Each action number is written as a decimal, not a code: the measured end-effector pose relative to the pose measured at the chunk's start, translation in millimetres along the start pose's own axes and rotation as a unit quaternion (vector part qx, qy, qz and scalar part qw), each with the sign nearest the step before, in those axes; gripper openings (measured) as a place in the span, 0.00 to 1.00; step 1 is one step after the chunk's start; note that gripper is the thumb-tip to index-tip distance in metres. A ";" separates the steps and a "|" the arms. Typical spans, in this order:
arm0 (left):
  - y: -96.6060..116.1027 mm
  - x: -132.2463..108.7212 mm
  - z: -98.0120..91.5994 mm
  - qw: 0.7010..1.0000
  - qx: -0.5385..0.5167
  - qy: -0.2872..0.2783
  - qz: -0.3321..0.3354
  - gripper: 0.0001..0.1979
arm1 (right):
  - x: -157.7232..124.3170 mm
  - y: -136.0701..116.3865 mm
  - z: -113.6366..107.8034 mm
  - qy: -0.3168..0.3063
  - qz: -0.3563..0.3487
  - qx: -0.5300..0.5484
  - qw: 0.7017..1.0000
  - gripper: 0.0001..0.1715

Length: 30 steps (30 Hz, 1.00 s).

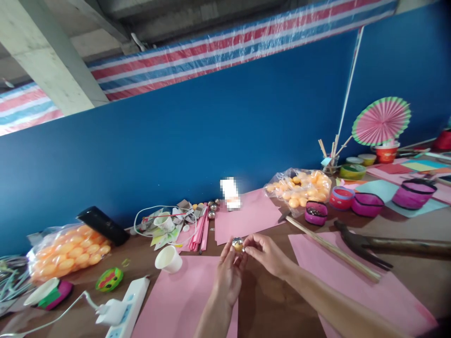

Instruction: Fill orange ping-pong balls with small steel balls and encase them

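My left hand [228, 274] and my right hand [267, 253] meet above the brown table [268, 300], and together their fingertips pinch a small round silver and orange bell-like ball [238, 244]. Both hands hover over the gap between pink paper sheets [176, 300]. Similar small silver balls [212, 209] lie farther back near the blue wall.
Bags of orange balls sit at left [66, 256] and back right [299, 188]. A white paper cup [169, 259], power strip [127, 307], hammer [373, 244], wooden stick [333, 251], pink tape rolls [366, 204] and a paper fan [381, 121] surround the hands.
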<state>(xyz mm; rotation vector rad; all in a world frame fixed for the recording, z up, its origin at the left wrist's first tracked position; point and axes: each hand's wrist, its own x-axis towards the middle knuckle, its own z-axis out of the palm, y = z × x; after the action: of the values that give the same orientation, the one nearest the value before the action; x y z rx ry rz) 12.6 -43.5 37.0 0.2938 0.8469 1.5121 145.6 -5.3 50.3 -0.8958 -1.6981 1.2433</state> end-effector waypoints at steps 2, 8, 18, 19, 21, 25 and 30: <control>-1.4 -0.4 -1.2 1.000 0.009 0.002 0.003 0.20 | -0.4 -1.0 -1.2 0.008 -0.001 -0.005 1.000 0.07; -6.7 3.1 -3.5 1.000 0.000 0.013 0.002 0.13 | 1.0 1.6 -1.8 0.013 0.022 0.021 0.999 0.09; -7.0 32.4 19.4 0.999 0.039 0.026 -0.012 0.09 | 9.3 18.6 -26.6 0.060 0.005 0.003 0.998 0.08; -8.4 38.5 23.7 0.998 0.055 0.010 -0.017 0.10 | 11.0 21.5 -31.2 0.075 0.009 0.002 0.997 0.08; -12.7 49.8 31.4 0.996 0.082 -0.005 -0.032 0.11 | 12.8 27.5 -39.2 0.100 0.019 0.003 0.995 0.08; -22.4 63.4 39.6 0.993 0.102 0.014 -0.051 0.12 | 8.4 36.2 -48.1 0.107 0.032 0.016 0.994 0.09; -29.3 66.8 40.2 0.992 0.109 0.023 -0.055 0.12 | 1.9 43.5 -51.6 0.109 0.045 0.043 0.992 0.10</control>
<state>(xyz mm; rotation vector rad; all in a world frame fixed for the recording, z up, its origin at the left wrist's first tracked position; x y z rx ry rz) 50.2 29.9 25.4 0.3671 1.0514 1.3294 195.1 26.8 17.5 -1.0272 -1.4354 1.2197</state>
